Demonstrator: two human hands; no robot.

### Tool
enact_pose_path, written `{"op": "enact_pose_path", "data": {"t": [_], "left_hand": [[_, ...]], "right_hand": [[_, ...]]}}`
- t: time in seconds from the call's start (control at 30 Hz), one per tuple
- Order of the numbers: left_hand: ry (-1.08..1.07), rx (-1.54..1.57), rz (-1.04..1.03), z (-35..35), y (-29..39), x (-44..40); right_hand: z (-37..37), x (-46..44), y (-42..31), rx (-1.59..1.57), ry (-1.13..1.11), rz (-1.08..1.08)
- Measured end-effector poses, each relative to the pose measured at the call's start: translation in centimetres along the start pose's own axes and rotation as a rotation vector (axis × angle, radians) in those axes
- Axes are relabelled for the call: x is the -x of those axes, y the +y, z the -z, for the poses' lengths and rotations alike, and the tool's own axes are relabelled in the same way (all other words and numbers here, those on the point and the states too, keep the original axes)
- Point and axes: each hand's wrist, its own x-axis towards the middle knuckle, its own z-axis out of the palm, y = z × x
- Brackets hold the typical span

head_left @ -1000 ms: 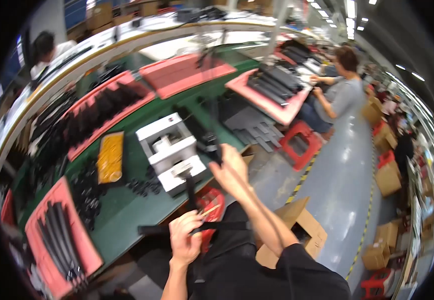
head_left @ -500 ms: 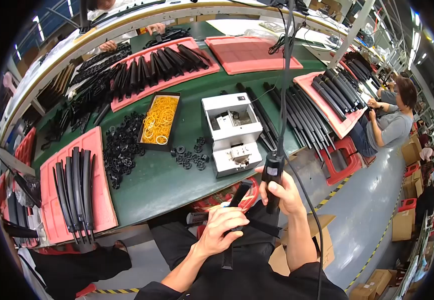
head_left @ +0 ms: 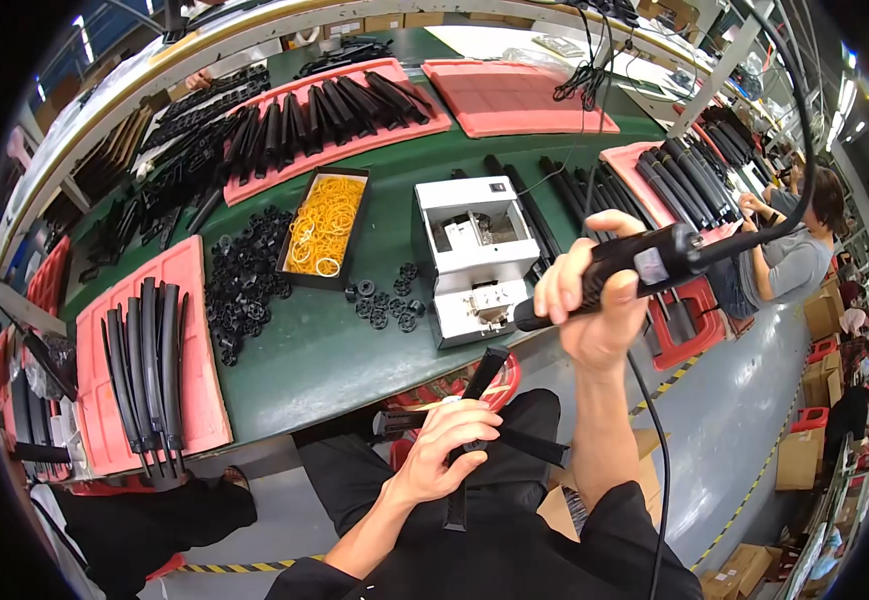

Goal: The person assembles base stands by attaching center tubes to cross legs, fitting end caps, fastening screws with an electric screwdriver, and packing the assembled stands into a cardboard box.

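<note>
My left hand [head_left: 447,450] is wrapped round a black part with flat arms [head_left: 486,373] that stick out in several directions, held above my lap. Raised to the right, my right hand [head_left: 600,300] grips a black corded power tool [head_left: 645,262], tilted with its narrow tip down to the left and its cable at the upper right. The tool's tip is close to the front right corner of a white machine [head_left: 475,260] on the green bench. The centre of the black part is hidden by my left fingers.
On the green bench [head_left: 295,370] are a box of yellow rubber bands [head_left: 327,225], small black rings [head_left: 245,285] and pink trays [head_left: 205,400] with black tubes. A red stool [head_left: 690,325] and a seated person [head_left: 805,250] are at the right. A cable hangs down beside my right arm.
My right hand has raised the power tool and turned it from upright to a slant. My left hand holds the black part in nearly the same place. The view has shifted slightly.
</note>
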Motion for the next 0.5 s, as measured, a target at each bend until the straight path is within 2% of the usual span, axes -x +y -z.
{"op": "enact_pose_path", "data": {"t": [0.13,0.5], "left_hand": [[-0.021,0.003,0.005,0.1,0.2,-0.1],[-0.013,0.014,0.011,0.2,-0.1,-0.2]], "right_hand": [[-0.3,0.2,2.7,0.127,0.025,0.071],[-0.2,-0.5,3.7,0.136,0.05,0.002]]}}
